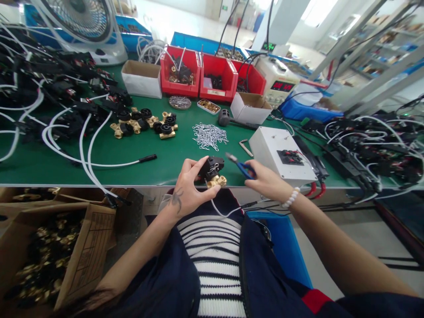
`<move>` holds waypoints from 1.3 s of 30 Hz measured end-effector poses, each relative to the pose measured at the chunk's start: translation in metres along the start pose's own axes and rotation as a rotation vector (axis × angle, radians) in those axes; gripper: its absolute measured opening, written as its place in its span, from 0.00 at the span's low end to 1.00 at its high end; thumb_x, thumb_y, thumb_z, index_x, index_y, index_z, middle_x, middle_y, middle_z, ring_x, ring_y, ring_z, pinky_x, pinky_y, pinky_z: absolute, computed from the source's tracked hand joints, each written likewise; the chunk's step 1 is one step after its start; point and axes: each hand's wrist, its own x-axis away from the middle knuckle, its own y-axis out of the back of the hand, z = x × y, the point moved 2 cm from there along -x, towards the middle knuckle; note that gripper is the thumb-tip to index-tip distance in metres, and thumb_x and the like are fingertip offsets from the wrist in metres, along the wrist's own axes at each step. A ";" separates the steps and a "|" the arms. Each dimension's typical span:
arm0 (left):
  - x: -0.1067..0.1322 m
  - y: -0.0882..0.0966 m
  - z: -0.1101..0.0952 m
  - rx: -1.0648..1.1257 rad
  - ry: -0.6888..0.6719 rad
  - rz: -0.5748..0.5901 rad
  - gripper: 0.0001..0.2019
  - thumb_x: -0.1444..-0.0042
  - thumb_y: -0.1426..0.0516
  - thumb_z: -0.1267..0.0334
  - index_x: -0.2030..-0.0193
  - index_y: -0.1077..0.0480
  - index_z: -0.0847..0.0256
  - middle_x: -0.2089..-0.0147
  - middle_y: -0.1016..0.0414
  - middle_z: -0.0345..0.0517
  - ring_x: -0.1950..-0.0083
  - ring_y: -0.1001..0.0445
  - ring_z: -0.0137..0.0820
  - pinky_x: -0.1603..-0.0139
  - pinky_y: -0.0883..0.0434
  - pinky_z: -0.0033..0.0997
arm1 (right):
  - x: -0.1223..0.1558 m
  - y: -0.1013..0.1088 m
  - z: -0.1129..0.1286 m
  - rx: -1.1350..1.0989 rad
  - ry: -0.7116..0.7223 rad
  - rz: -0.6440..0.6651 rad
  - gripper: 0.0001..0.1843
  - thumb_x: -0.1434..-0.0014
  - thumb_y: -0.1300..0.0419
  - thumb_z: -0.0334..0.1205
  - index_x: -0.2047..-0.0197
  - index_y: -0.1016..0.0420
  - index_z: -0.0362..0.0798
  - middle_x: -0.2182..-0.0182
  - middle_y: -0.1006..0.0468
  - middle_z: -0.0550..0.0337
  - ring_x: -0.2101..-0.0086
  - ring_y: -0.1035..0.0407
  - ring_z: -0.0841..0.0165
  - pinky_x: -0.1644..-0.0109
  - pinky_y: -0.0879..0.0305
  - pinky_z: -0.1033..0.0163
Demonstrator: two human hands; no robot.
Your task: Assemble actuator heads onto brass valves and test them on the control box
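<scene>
My left hand [188, 187] is closed around a black and brass valve part [213, 171] at the table's front edge, with a white wire hanging from it. My right hand [265, 179] grips blue-handled pliers [241, 165] whose tip points left toward the valve, a short gap away. A pile of small metal clips [209, 134] lies on the green mat [132, 154] just beyond the valve. Several black and brass valve bodies [145, 123] sit further back to the left.
A white test box [280, 154] stands right of my hands. Red bins [212, 75], cardboard boxes [141, 78], a fan [82, 26] and a power supply [278, 81] line the back. Wired black assemblies [49, 101] crowd both sides. A carton of brass parts [49, 251] sits below left.
</scene>
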 end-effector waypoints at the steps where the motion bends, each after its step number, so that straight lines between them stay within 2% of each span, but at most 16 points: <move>1: 0.000 0.000 0.001 0.001 -0.007 0.001 0.36 0.51 0.35 0.59 0.35 0.36 0.61 0.52 0.39 0.47 0.49 0.31 0.36 0.51 0.21 0.42 | 0.002 0.009 0.005 -0.072 0.008 -0.089 0.15 0.46 0.40 0.33 0.55 0.34 0.49 0.74 0.32 0.64 0.76 0.34 0.69 0.72 0.35 0.62; 5: 0.001 0.000 0.003 -0.001 -0.037 0.006 0.36 0.51 0.35 0.59 0.34 0.36 0.64 0.52 0.38 0.48 0.49 0.32 0.36 0.51 0.21 0.41 | 0.011 0.032 0.028 -0.474 0.096 -0.609 0.12 0.38 0.45 0.39 0.50 0.37 0.54 0.70 0.35 0.63 0.74 0.36 0.69 0.69 0.34 0.61; 7: 0.000 0.000 0.003 0.001 -0.039 0.014 0.37 0.51 0.35 0.58 0.34 0.36 0.64 0.52 0.39 0.48 0.49 0.32 0.36 0.51 0.21 0.40 | 0.014 0.031 0.036 -0.502 0.095 -0.716 0.11 0.36 0.47 0.39 0.50 0.37 0.55 0.70 0.35 0.64 0.76 0.39 0.70 0.72 0.36 0.62; 12: -0.001 0.000 0.003 0.005 -0.044 0.021 0.36 0.50 0.35 0.59 0.34 0.36 0.65 0.53 0.39 0.47 0.50 0.32 0.35 0.52 0.21 0.41 | 0.013 0.023 0.043 -0.142 0.158 -0.080 0.11 0.45 0.41 0.32 0.57 0.29 0.49 0.72 0.29 0.62 0.72 0.33 0.68 0.68 0.34 0.60; 14: -0.001 0.001 0.004 0.007 -0.054 0.018 0.36 0.50 0.35 0.59 0.35 0.36 0.64 0.53 0.38 0.46 0.51 0.32 0.35 0.52 0.21 0.41 | 0.012 0.032 0.040 -0.146 0.120 -0.221 0.10 0.43 0.41 0.34 0.56 0.28 0.50 0.71 0.28 0.62 0.71 0.32 0.67 0.66 0.34 0.60; 17: -0.001 0.001 0.004 0.000 -0.069 0.022 0.35 0.50 0.35 0.58 0.35 0.36 0.63 0.53 0.38 0.46 0.51 0.32 0.35 0.53 0.21 0.40 | 0.015 0.040 0.035 -0.345 0.077 -0.734 0.07 0.37 0.43 0.39 0.54 0.32 0.54 0.70 0.32 0.63 0.73 0.36 0.69 0.68 0.35 0.61; 18: -0.002 0.001 0.004 -0.004 -0.069 0.026 0.35 0.50 0.35 0.58 0.35 0.36 0.63 0.53 0.38 0.46 0.51 0.32 0.35 0.53 0.21 0.40 | 0.016 0.038 0.034 -0.386 0.087 -0.827 0.08 0.37 0.44 0.38 0.54 0.33 0.55 0.69 0.32 0.63 0.74 0.36 0.69 0.68 0.35 0.61; 20: -0.002 0.001 0.004 -0.008 -0.067 0.035 0.36 0.50 0.35 0.58 0.35 0.36 0.63 0.53 0.38 0.46 0.51 0.31 0.35 0.53 0.21 0.40 | 0.014 0.029 0.036 -0.324 0.140 -0.699 0.10 0.39 0.44 0.35 0.53 0.34 0.55 0.69 0.31 0.63 0.74 0.35 0.68 0.69 0.35 0.61; 23: -0.002 0.002 0.004 -0.010 -0.064 0.036 0.35 0.50 0.35 0.58 0.35 0.36 0.61 0.53 0.38 0.46 0.50 0.31 0.36 0.53 0.21 0.41 | 0.011 0.017 0.039 -0.054 0.186 -0.172 0.14 0.46 0.42 0.31 0.56 0.31 0.51 0.71 0.28 0.61 0.72 0.32 0.66 0.68 0.34 0.60; 24: -0.002 0.002 0.004 -0.008 -0.065 0.035 0.35 0.50 0.35 0.58 0.35 0.36 0.61 0.53 0.38 0.46 0.50 0.31 0.36 0.53 0.21 0.41 | 0.011 0.017 0.040 -0.027 0.185 -0.122 0.13 0.47 0.42 0.32 0.56 0.30 0.51 0.71 0.28 0.61 0.71 0.32 0.66 0.67 0.33 0.60; 25: -0.002 0.002 0.005 -0.005 -0.067 0.035 0.35 0.50 0.35 0.57 0.35 0.36 0.61 0.53 0.38 0.46 0.50 0.31 0.36 0.53 0.21 0.41 | 0.010 0.020 0.040 -0.053 0.172 -0.183 0.12 0.45 0.42 0.33 0.56 0.31 0.51 0.71 0.28 0.61 0.71 0.31 0.66 0.66 0.32 0.60; 29: -0.002 0.002 0.005 0.007 -0.078 0.044 0.35 0.50 0.35 0.57 0.35 0.35 0.61 0.53 0.38 0.46 0.50 0.31 0.35 0.53 0.21 0.40 | 0.015 0.026 0.036 -0.303 0.113 -0.789 0.09 0.36 0.47 0.40 0.52 0.37 0.53 0.67 0.30 0.60 0.69 0.31 0.67 0.63 0.31 0.59; 31: -0.002 0.002 0.005 0.009 -0.083 0.046 0.35 0.50 0.35 0.57 0.35 0.35 0.62 0.53 0.39 0.46 0.51 0.31 0.36 0.53 0.21 0.41 | 0.015 0.018 0.036 -0.263 0.134 -0.762 0.11 0.36 0.48 0.39 0.50 0.37 0.53 0.66 0.29 0.59 0.69 0.31 0.66 0.65 0.31 0.59; 35: -0.002 0.001 0.005 0.013 -0.092 0.051 0.35 0.50 0.35 0.57 0.35 0.35 0.63 0.54 0.38 0.46 0.51 0.31 0.36 0.53 0.20 0.41 | 0.011 0.013 0.040 -0.088 0.240 -0.245 0.11 0.45 0.40 0.34 0.58 0.29 0.51 0.72 0.27 0.61 0.74 0.32 0.67 0.71 0.35 0.61; 37: -0.002 0.001 0.005 0.019 -0.097 0.054 0.35 0.50 0.35 0.57 0.35 0.35 0.62 0.53 0.38 0.46 0.51 0.31 0.36 0.53 0.20 0.41 | 0.010 0.025 0.043 -0.134 0.218 -0.361 0.09 0.44 0.40 0.33 0.59 0.30 0.51 0.71 0.28 0.62 0.72 0.32 0.67 0.67 0.34 0.61; 39: -0.002 0.001 0.005 0.024 -0.101 0.053 0.35 0.50 0.35 0.58 0.35 0.35 0.60 0.53 0.38 0.46 0.50 0.31 0.36 0.53 0.20 0.41 | 0.012 0.035 0.043 -0.277 0.170 -0.709 0.08 0.40 0.42 0.35 0.56 0.33 0.52 0.70 0.30 0.62 0.72 0.33 0.68 0.65 0.33 0.60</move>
